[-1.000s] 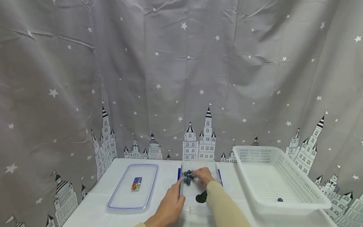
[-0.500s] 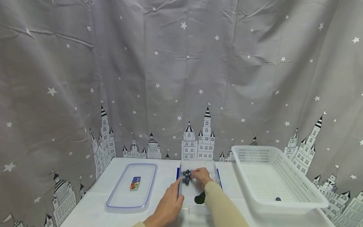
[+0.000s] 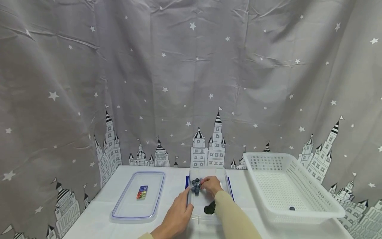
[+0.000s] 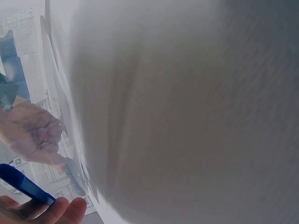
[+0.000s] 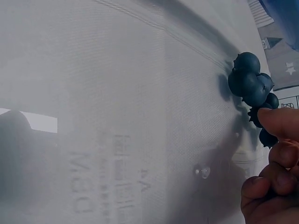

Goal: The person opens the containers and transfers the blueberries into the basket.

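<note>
In the head view, a clear plastic food container (image 3: 198,202) with blue side latches stands at the table's middle. Several blueberries (image 3: 195,190) cluster at its left inside wall. My right hand (image 3: 212,184) is inside, thumb and fingertips among the berries. The right wrist view shows a blueberry (image 5: 267,138) between that thumb and index finger; other blueberries (image 5: 245,81) sit beside the thumb. My left hand (image 3: 178,212) rests along the container's outer left side. In the left wrist view, its fingers (image 4: 52,211) touch a blue latch (image 4: 23,183).
A clear lid (image 3: 135,209) with a blue seal and a colourful label (image 3: 142,192) lies at left. On the right stands a white perforated basket (image 3: 283,189) holding one blueberry (image 3: 292,208). A grey printed curtain (image 3: 179,76) hangs behind the white table (image 3: 102,212).
The head view has shifted slightly. My right fingertips have moved a little among the blueberries. My left hand stays at the container's side.
</note>
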A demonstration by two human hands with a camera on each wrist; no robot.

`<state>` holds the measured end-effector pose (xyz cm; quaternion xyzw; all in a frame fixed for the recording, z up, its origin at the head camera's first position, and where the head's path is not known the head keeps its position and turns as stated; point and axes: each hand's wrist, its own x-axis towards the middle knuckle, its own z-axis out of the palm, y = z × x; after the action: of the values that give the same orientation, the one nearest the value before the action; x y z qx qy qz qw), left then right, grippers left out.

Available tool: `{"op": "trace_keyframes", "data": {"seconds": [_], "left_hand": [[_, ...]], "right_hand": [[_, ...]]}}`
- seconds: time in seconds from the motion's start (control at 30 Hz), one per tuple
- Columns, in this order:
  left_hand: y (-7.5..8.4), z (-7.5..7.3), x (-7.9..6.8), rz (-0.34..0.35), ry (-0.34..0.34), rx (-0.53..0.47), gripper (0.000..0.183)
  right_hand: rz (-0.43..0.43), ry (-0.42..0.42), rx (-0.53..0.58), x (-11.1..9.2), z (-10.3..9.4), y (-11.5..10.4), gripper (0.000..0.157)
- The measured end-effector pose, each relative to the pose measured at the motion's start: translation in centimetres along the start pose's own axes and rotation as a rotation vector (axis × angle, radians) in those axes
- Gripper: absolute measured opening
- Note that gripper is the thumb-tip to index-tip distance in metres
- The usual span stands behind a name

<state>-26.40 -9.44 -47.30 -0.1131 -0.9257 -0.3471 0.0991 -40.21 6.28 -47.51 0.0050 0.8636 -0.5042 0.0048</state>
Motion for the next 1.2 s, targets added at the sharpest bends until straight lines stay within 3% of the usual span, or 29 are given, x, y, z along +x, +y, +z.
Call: {"op": "trace_keyframes", "data": {"seconds": [0.3,1.2], "left_hand": [[-0.15,0.07,-0.01,-0.006,-0.010,-0.011,0.063],[0.09,-0.16,0.13,-0.025,-0.024,-0.030,0.063]], "right_hand": [[-0.043,0.023,-0.035,-0.41,-0.03,-0.09,0.019],[-0.034,-0.012,-0.074,-0.16,-0.11,-0.32,0.017]]}}
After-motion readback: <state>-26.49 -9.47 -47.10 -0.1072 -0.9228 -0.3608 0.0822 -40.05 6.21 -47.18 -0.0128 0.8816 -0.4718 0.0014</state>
